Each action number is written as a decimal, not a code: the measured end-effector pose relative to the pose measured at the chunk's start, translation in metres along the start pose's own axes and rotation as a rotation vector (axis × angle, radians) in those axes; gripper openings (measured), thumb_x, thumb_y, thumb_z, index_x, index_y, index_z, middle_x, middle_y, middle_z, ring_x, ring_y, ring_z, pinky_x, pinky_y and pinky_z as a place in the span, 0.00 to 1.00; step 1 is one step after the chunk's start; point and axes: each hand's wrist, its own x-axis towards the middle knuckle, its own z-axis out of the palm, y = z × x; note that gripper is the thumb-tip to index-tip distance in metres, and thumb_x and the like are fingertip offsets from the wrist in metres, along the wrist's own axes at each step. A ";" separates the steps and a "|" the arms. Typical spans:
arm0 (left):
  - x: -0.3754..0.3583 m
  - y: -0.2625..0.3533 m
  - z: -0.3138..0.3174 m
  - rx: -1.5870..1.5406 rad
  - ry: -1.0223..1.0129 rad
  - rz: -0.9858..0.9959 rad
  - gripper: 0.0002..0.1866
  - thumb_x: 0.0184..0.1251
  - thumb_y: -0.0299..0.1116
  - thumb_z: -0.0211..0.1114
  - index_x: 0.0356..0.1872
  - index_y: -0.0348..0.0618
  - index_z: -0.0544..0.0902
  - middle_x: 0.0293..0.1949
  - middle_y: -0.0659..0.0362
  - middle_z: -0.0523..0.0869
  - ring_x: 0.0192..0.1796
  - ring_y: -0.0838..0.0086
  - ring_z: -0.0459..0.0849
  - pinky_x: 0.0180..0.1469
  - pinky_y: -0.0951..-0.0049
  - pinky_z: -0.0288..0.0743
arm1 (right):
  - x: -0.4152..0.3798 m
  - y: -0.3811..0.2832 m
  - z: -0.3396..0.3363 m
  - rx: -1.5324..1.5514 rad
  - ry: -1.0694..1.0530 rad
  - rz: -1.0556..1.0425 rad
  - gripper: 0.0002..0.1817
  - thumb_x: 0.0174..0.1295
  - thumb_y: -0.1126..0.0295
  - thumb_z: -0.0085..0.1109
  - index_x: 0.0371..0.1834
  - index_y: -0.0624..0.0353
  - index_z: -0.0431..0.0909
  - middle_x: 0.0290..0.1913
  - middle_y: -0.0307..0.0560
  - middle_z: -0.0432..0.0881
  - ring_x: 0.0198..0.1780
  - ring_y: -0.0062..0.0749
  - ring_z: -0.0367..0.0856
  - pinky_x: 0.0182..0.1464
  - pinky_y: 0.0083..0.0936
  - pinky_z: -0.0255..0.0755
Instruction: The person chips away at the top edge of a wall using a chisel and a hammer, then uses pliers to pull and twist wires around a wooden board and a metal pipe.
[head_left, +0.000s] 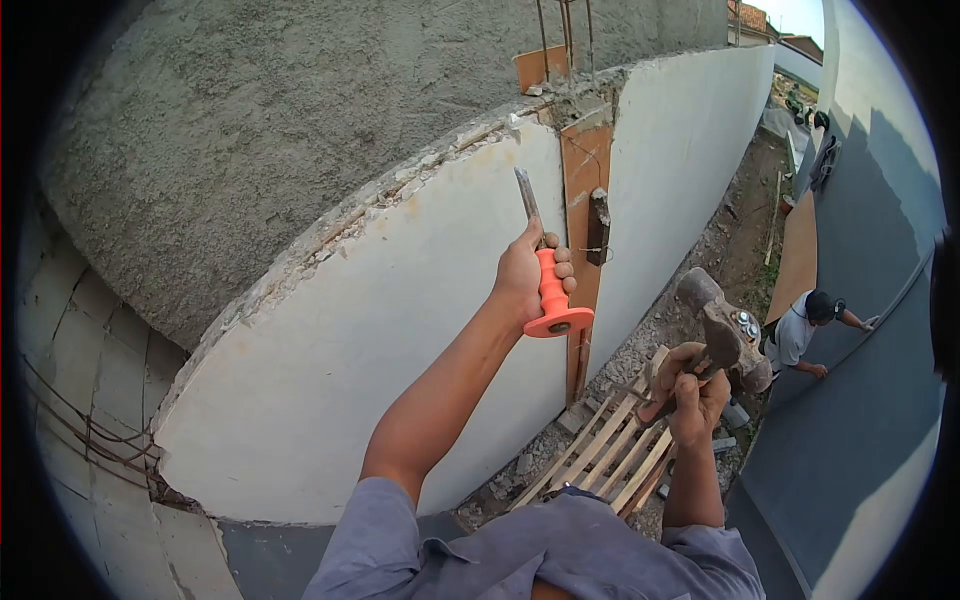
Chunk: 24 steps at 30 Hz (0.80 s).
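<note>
My left hand (525, 275) grips a steel chisel (527, 202) by its orange handguard (553, 300); the tip points up at the broken top edge of a white plastered wall (400, 330). My right hand (695, 395) is lower and to the right, shut on the wooden handle of a heavy club hammer (725, 335), whose head is tilted and held away from the chisel.
Rough grey render (280, 130) covers the wall above. An orange wooden board (588, 230) stands at a gap in the wall. A wooden pallet (610, 450) lies on rubble below. Another person (805, 330) in a cap leans against the grey wall at right.
</note>
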 end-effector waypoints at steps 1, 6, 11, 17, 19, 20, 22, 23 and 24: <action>0.019 0.003 0.013 -0.028 -0.007 0.012 0.20 0.80 0.53 0.45 0.32 0.50 0.68 0.24 0.65 0.71 0.20 0.79 0.69 0.20 0.74 0.69 | 0.000 -0.001 -0.007 0.013 0.023 -0.028 0.26 0.70 0.52 0.58 0.51 0.68 0.72 0.25 0.43 0.74 0.20 0.19 0.72 0.20 0.18 0.69; 0.086 0.018 0.047 -0.194 -0.070 0.071 0.19 0.81 0.50 0.43 0.31 0.50 0.66 0.22 0.64 0.71 0.19 0.78 0.69 0.19 0.74 0.68 | -0.011 -0.009 -0.032 -0.017 0.122 -0.117 0.25 0.70 0.52 0.58 0.49 0.69 0.73 0.23 0.42 0.74 0.19 0.20 0.74 0.21 0.18 0.70; 0.114 0.026 0.053 -0.349 -0.101 0.049 0.22 0.81 0.50 0.41 0.27 0.48 0.66 0.21 0.66 0.68 0.21 0.80 0.68 0.22 0.76 0.67 | -0.012 -0.009 -0.046 -0.039 0.157 -0.125 0.26 0.69 0.51 0.59 0.49 0.70 0.73 0.24 0.42 0.73 0.19 0.20 0.74 0.21 0.18 0.71; 0.115 0.021 0.063 -0.379 -0.078 0.122 0.22 0.80 0.51 0.40 0.27 0.48 0.65 0.20 0.66 0.67 0.21 0.79 0.66 0.24 0.76 0.68 | -0.002 -0.007 -0.049 -0.029 0.114 -0.115 0.26 0.71 0.51 0.56 0.51 0.67 0.69 0.27 0.42 0.70 0.23 0.22 0.70 0.25 0.22 0.68; 0.121 0.023 0.060 -0.417 -0.115 0.098 0.22 0.80 0.51 0.40 0.27 0.48 0.65 0.20 0.66 0.67 0.21 0.78 0.65 0.24 0.75 0.68 | 0.002 -0.005 -0.046 -0.020 0.119 -0.131 0.26 0.71 0.51 0.56 0.51 0.67 0.69 0.27 0.43 0.70 0.23 0.22 0.69 0.25 0.22 0.68; 0.124 0.023 0.059 -0.428 -0.115 0.107 0.22 0.80 0.51 0.39 0.28 0.48 0.64 0.20 0.66 0.67 0.21 0.78 0.65 0.24 0.75 0.68 | 0.004 -0.004 -0.045 -0.016 0.119 -0.140 0.26 0.71 0.51 0.56 0.51 0.67 0.69 0.27 0.43 0.71 0.23 0.22 0.69 0.25 0.22 0.68; 0.125 0.024 0.064 -0.444 -0.119 0.123 0.20 0.81 0.50 0.37 0.29 0.49 0.63 0.21 0.64 0.67 0.21 0.78 0.65 0.23 0.75 0.67 | 0.009 -0.003 -0.045 -0.013 0.114 -0.162 0.26 0.71 0.51 0.56 0.52 0.67 0.69 0.27 0.43 0.71 0.23 0.22 0.69 0.24 0.22 0.68; 0.126 0.024 0.067 -0.464 -0.120 0.130 0.20 0.81 0.49 0.37 0.29 0.49 0.63 0.21 0.65 0.67 0.22 0.78 0.65 0.24 0.75 0.67 | 0.011 -0.003 -0.044 -0.013 0.110 -0.172 0.26 0.71 0.51 0.56 0.52 0.67 0.69 0.27 0.43 0.71 0.23 0.22 0.69 0.24 0.22 0.68; 0.126 0.023 0.070 -0.485 -0.119 0.136 0.21 0.80 0.49 0.37 0.29 0.48 0.64 0.21 0.65 0.67 0.22 0.78 0.65 0.24 0.75 0.66 | 0.015 -0.004 -0.043 -0.025 0.112 -0.209 0.25 0.71 0.50 0.55 0.51 0.66 0.69 0.27 0.43 0.70 0.23 0.22 0.69 0.24 0.22 0.68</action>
